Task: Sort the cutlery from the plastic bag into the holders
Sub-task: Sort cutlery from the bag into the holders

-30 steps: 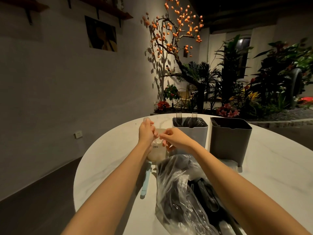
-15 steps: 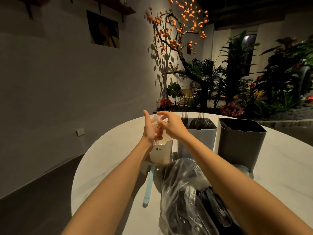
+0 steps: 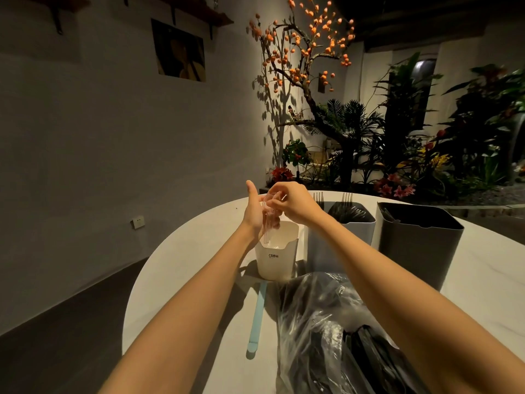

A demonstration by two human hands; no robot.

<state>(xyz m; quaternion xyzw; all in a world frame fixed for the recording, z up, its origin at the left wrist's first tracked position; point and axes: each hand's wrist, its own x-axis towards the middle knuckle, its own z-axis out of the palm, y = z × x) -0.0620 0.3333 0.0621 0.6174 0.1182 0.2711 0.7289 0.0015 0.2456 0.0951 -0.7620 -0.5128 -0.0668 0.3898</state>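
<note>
Above the white holder marked CRBW, both hands hold clear plastic spoons whose handles point down into it. My left hand grips them from the left with the thumb up. My right hand pinches their tops from above. A light grey holder behind my right forearm carries black forks. A dark grey holder stands to its right. The clear plastic bag with black cutlery lies near the table's front, under my right arm.
A light blue strip lies on the round white table, in front of the white holder. The table's left edge drops to a dark floor. Plants and a lit tree stand behind the table.
Both hands have risen above the white holder and now hold the clear spoons over its opening. The camera has tilted slightly.
</note>
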